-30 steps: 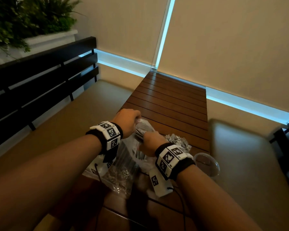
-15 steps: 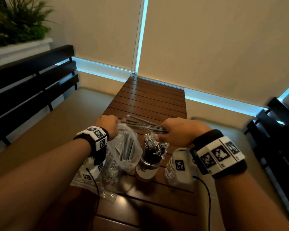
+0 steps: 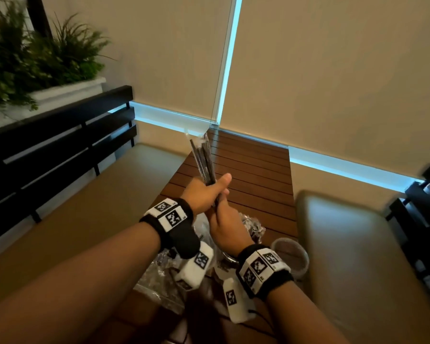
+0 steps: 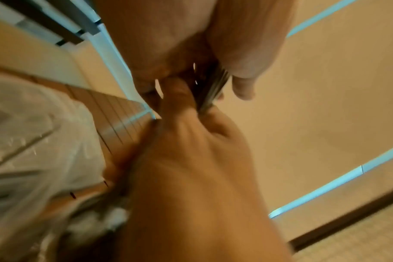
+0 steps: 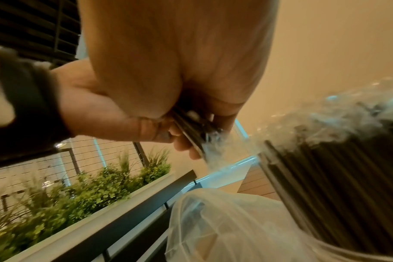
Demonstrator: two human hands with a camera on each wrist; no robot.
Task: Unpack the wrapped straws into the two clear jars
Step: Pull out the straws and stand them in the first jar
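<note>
Straws (image 3: 202, 160), a bundle of dark ones in clear wrappers, stand nearly upright above the worktop (image 3: 253, 170), their long axis running from the hands up and slightly away, tilted a little to the left. The left hand (image 3: 201, 194) is curled round the bundle's lower part, thumb laid across it, and the right hand (image 3: 225, 227) sits just beneath, its fingers closed on the lower ends, so both grips hold the same bundle. Below and on the near side, one clear jar (image 5: 339, 177) already stands packed with straws close under the right wrist, and the second jar (image 3: 291, 254) stands just to its right, seemingly without straws. Judging by this, the bundle must drop lower end first, and the right hand is nearer both jars. A loose plastic bag (image 5: 224, 221) lies left of the jars.
</note>
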